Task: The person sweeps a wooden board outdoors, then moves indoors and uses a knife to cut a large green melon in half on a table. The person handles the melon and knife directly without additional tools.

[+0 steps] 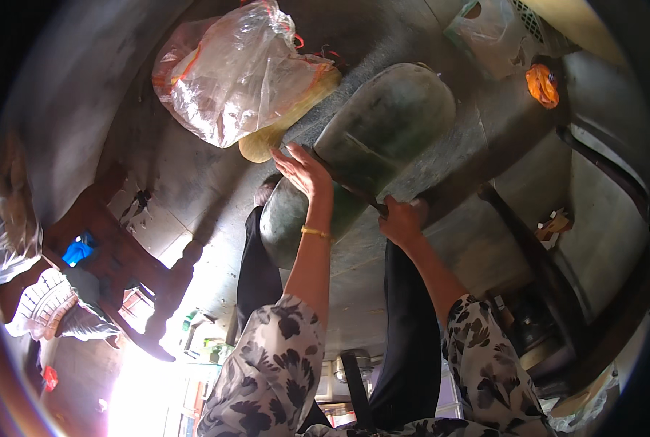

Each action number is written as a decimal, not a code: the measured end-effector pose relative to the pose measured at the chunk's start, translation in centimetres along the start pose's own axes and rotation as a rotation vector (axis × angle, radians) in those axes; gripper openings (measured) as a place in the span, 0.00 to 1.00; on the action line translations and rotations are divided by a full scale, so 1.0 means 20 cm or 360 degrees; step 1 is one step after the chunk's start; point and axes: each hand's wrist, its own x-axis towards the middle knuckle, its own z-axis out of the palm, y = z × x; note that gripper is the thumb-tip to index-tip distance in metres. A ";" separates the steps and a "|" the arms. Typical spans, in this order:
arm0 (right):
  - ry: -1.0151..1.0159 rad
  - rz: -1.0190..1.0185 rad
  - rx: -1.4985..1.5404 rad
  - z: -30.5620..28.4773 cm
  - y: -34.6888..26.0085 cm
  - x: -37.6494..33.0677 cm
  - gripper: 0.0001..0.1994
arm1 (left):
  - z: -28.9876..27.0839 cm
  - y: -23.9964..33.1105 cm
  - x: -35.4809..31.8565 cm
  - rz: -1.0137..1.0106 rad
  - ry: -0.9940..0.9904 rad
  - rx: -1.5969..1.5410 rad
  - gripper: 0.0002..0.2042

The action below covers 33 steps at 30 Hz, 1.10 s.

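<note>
A long, dark green winter melon (390, 109) with a greyish bloom lies lengthwise in front of me, its near end (285, 229) between my knees. Across its middle runs a knife (354, 188), the blade sunk into the rind, though how deep is hidden. My right hand (401, 220) is closed around the dark handle on the melon's right side. At the other end of the blade, my left hand (304, 173) lies with fingers stretched out, its palm against the knife's back.
Beyond my left hand sits a clear plastic bag (245, 73) on a yellowish board (256, 148). A brown wooden chair (114, 247) stands left, with a blue item (78, 250) on it. Dark furniture legs (532, 251) rise at right, near an orange bag (542, 86).
</note>
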 end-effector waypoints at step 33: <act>-0.0067 -0.0001 0.0069 -0.08 -0.17 0.04 0.10 | -0.12 -0.20 -0.24 0.0671 -0.0023 0.1130 0.22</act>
